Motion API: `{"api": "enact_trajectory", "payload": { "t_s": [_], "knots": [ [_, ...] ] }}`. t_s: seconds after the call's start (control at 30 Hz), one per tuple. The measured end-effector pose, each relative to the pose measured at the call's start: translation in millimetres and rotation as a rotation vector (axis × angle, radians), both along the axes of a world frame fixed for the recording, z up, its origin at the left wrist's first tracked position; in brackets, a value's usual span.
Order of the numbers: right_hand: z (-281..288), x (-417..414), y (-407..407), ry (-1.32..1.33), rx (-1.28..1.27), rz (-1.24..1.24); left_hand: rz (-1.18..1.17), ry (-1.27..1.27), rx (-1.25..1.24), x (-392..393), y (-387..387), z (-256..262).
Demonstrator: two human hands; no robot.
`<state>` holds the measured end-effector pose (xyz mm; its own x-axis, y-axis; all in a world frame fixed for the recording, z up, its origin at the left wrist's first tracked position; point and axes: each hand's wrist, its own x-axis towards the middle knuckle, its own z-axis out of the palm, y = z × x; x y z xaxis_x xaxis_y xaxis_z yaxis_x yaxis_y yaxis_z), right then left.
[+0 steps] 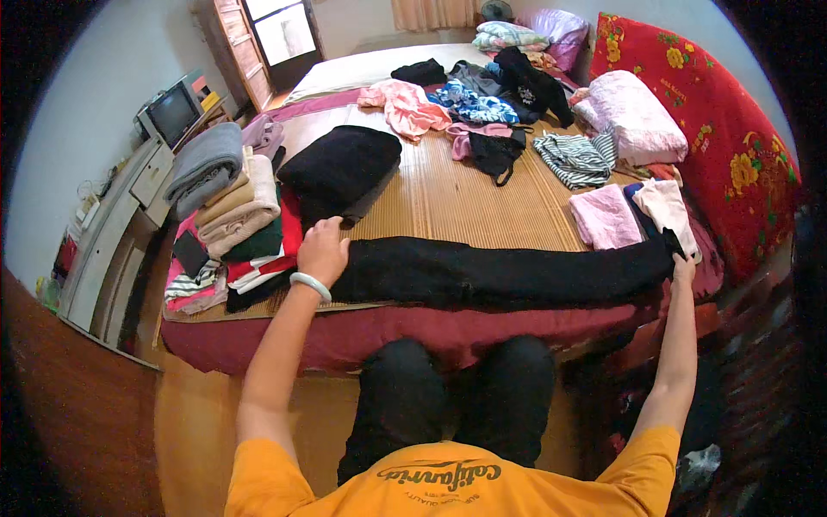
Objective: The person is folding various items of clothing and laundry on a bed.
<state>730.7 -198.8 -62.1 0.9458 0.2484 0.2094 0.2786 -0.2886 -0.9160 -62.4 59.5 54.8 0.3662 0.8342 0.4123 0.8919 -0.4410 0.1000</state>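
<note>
A pair of black trousers (491,271) lies stretched sideways along the near edge of the bed, apparently folded lengthwise. My right hand (683,268) grips its far right end, lifting a bit of cloth there. At the left part of the trousers rests my left hand (323,252), a pale bangle on its wrist. Its fingertips reach the upper edge of the cloth and are partly hidden, so I cannot see whether they hold it. Just beyond that hand sits a folded black garment (342,161). Beside my right hand are a folded pink cloth (604,216) and a cream garment (665,200).
Folded clothes (239,194) are stacked at the left on a bamboo mat (439,194). Farther back lie loose garments (478,97), with a striped garment (572,155) at the right. A red floral headboard (698,129) borders the bed. Left stands a desk (123,220) with a television (171,113).
</note>
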Motion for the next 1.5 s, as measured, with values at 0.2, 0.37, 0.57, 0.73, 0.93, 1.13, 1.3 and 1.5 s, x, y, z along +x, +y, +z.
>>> {"api": "enact_trajectory", "payload": {
  "t_s": [0.2,0.37,0.57,0.73,0.93,1.13,1.3,1.5],
  "knots": [
    [27,-16,-20,0.415,0.268,0.043,-0.529,0.02,0.015,90,-64,-8],
    [25,-24,-15,0.553,0.381,0.023,-0.656,0.307,-0.202,97,-87,-57],
    [38,-11,-35,0.04,0.168,-0.019,-0.619,0.096,-0.24,132,-99,-33],
    [63,-81,1,-0.708,-0.065,-0.231,-0.706,0.362,-0.371,160,-114,-38],
    [159,-254,52,-0.943,0.004,0.226,-0.693,0.259,-0.448,168,-102,-27],
    [146,-384,62,-0.57,-0.375,1.214,-0.705,0.112,-0.481,163,-97,-40],
    [114,-331,79,-0.381,-0.126,0.958,-0.698,-0.043,-0.464,159,-96,-45],
    [102,-307,79,-0.682,-0.078,0.659,-0.422,-0.284,-0.337,184,-109,-22]
  ]
}}
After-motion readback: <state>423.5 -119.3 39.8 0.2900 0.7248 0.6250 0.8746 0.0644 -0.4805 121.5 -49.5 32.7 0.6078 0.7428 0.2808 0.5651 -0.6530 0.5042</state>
